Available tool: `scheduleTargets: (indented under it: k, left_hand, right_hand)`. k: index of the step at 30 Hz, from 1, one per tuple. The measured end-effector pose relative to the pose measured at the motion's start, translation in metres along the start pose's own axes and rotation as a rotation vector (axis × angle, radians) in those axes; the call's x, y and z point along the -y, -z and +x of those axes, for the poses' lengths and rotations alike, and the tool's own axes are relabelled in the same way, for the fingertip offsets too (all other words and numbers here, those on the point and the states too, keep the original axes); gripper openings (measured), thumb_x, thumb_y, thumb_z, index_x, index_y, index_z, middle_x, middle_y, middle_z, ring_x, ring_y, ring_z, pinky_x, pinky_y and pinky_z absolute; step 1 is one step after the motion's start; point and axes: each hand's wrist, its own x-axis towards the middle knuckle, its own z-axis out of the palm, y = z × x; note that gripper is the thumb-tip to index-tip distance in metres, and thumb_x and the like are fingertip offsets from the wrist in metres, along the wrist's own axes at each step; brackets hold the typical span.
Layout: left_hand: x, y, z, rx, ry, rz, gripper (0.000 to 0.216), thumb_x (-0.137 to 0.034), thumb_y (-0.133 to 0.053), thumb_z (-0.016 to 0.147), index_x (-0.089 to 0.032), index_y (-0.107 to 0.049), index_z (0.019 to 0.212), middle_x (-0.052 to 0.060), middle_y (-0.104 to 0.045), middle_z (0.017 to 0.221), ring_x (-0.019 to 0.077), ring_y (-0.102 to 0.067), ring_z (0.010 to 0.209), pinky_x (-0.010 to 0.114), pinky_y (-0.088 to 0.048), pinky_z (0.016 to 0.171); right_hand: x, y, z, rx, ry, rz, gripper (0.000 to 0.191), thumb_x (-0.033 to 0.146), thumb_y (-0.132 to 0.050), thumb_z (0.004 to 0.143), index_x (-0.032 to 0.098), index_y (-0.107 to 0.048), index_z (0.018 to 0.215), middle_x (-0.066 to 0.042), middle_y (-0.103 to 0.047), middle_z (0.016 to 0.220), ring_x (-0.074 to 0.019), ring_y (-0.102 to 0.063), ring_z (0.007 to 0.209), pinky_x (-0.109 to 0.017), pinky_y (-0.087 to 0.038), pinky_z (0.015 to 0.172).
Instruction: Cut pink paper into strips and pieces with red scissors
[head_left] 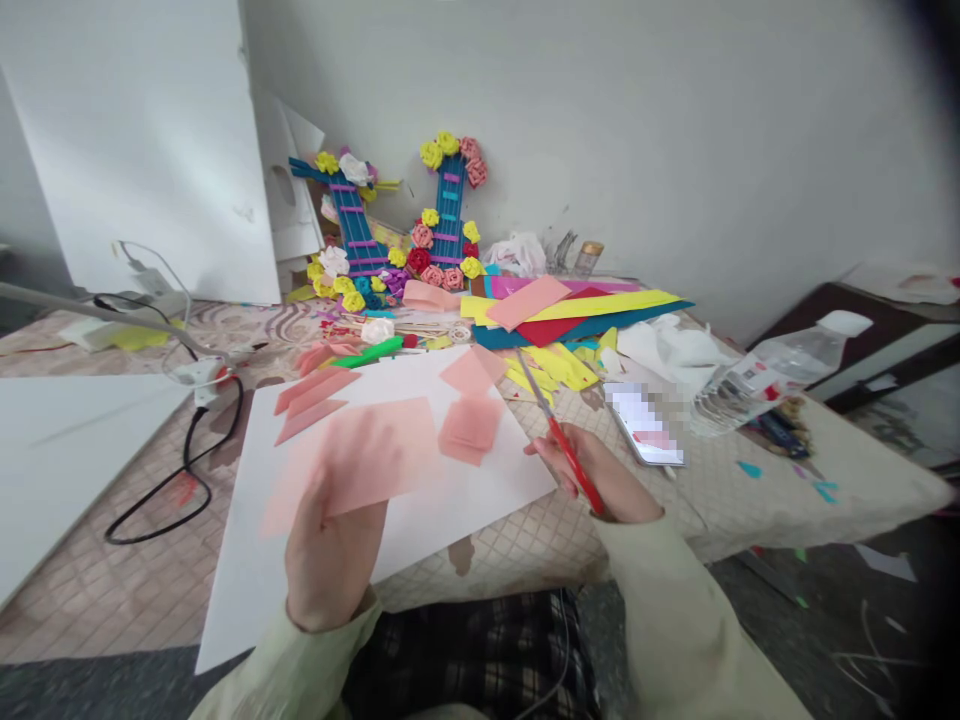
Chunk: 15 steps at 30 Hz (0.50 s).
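Note:
My left hand (326, 560) holds up a sheet of thin pink paper (367, 455), blurred by motion, above a large white sheet (420, 520). Red-handled scissors (559, 435) are gripped in my right hand (600, 480), their blades pointing up and away towards a pile of coloured paper. Smaller pink paper pieces (469, 425) lie on the white sheet between my hands, and pink strips (311, 400) lie at its far left corner.
Coloured paper sheets (570, 310) and two blue stick frames with paper flowers (397, 225) stand at the back. A phone (645, 425) and a lying water bottle (772, 375) are to the right. A black cable (187, 470) and white board (67, 450) lie left.

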Motion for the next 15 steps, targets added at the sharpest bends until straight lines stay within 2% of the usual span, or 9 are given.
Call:
scheduleTargets:
  k: [2, 5, 8, 11, 15]
  left_hand:
    - [0.001, 0.004, 0.005, 0.002, 0.033, 0.000, 0.036, -0.031, -0.037, 0.088, -0.020, -0.057, 0.115, 0.002, -0.054, 0.127, 0.0225, -0.035, 0.127, 0.040, -0.016, 0.111]
    - [0.007, 0.010, 0.011, 0.007, 0.083, 0.001, 0.036, -0.032, -0.036, 0.088, -0.018, -0.058, 0.113, 0.004, -0.055, 0.126, 0.0229, -0.038, 0.125, 0.039, -0.017, 0.111]
    - [0.011, 0.015, 0.014, -0.011, 0.107, -0.001, 0.035, -0.032, -0.036, 0.088, -0.020, -0.058, 0.113, 0.003, -0.055, 0.126, 0.0213, -0.037, 0.126, 0.037, -0.017, 0.111]
    - [0.013, 0.021, 0.016, -0.007, 0.153, -0.007, 0.035, -0.033, -0.037, 0.088, -0.023, -0.057, 0.114, 0.001, -0.053, 0.128, 0.0193, -0.031, 0.130, 0.035, -0.017, 0.111]
    - [0.016, 0.029, 0.017, 0.016, 0.204, -0.003, 0.034, -0.037, -0.037, 0.088, -0.026, -0.058, 0.112, -0.003, -0.051, 0.130, 0.0174, -0.026, 0.132, 0.030, -0.019, 0.111]
  right_hand:
    - [0.006, 0.001, 0.017, -0.060, 0.051, -0.105, 0.026, 0.043, -0.060, 0.071, 0.018, -0.053, 0.071, -0.001, -0.056, 0.061, -0.0156, -0.053, 0.056, -0.025, -0.038, 0.052]
    - [0.014, -0.010, 0.042, -0.170, 0.095, -0.245, 0.027, 0.044, -0.061, 0.068, 0.019, -0.052, 0.074, -0.005, -0.061, 0.074, -0.0204, -0.056, 0.071, -0.028, -0.039, 0.061]
    - [0.018, -0.025, 0.063, -0.231, 0.131, -0.332, 0.029, 0.044, -0.063, 0.065, 0.020, -0.051, 0.075, -0.006, -0.061, 0.076, -0.0223, -0.057, 0.075, -0.029, -0.038, 0.065]
    - [0.014, -0.033, 0.080, -0.242, 0.134, -0.366, 0.025, 0.037, -0.066, 0.064, 0.018, -0.053, 0.075, -0.007, -0.061, 0.077, -0.0229, -0.057, 0.078, -0.030, -0.039, 0.066]
    - [0.002, -0.032, 0.097, -0.198, 0.092, -0.333, 0.017, 0.027, -0.063, 0.071, 0.015, -0.055, 0.081, -0.004, -0.060, 0.077, -0.0177, -0.056, 0.074, -0.032, -0.042, 0.068]
